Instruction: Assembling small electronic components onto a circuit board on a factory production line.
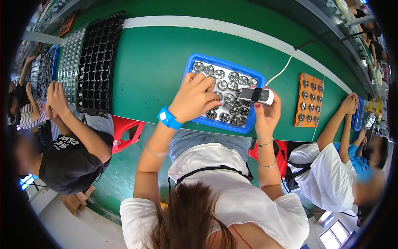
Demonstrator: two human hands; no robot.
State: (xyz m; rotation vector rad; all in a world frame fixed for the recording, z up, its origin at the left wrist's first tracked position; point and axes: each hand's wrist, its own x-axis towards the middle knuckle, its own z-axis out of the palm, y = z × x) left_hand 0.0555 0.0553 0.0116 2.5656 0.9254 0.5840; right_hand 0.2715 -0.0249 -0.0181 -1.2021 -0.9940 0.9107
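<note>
A blue-rimmed tray (189, 66) sits in front of me, with rows of round silver parts (222, 85) on a white liner. Over the tray's left side is my left hand (194, 97), fingers bent down, thumb and fingertips closing around one of these parts. My right hand (267, 113) grips a small white handheld device (265, 96) at the tray's right side. The device has a dark grey face, a black band around it and a white cable (282, 69) running to the back of the table. Its far end hangs above the silver parts.
Black (97, 62) and clear (71, 66) celled trays lie on the green table (145, 70) at left. An orange board (307, 101) with round silver parts lies at right. Co-workers sit on both sides, a person in black (78, 153) and a person in white (327, 178).
</note>
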